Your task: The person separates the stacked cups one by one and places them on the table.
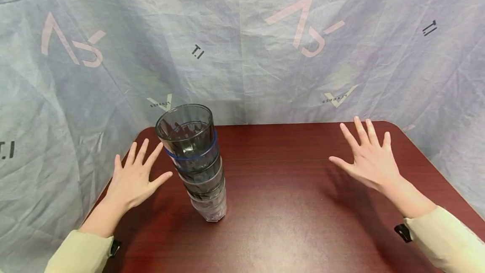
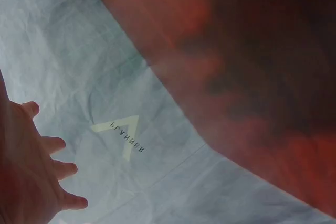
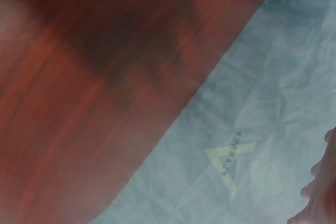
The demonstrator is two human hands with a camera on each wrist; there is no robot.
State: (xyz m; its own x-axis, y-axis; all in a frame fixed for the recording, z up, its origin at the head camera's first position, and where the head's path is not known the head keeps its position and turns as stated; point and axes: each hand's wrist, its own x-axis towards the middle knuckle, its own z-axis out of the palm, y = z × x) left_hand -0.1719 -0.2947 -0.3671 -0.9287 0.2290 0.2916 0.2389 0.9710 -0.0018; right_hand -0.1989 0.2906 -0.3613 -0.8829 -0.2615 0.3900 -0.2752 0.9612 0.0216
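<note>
A tall stack of nested clear cups [image 1: 204,176] stands on the table, left of the middle in the head view. Its upper cups look dark and smoky, one has a blue rim, and the lowest look clear. To the left of the stack, my left hand [image 1: 132,180] hovers with its fingers spread, holding nothing. My right hand [image 1: 369,157] is over the table's right side, fingers spread wide, also holding nothing. Each wrist view catches part of its own hand: the left hand [image 2: 31,166] at the left edge, the right hand [image 3: 320,192] at the lower right.
The dark red wooden table [image 1: 288,197] has rounded far corners. A wrinkled grey cloth [image 1: 242,54] with printed letters and marks hangs behind it and along both sides. Shadows of the hands fall on the tabletop.
</note>
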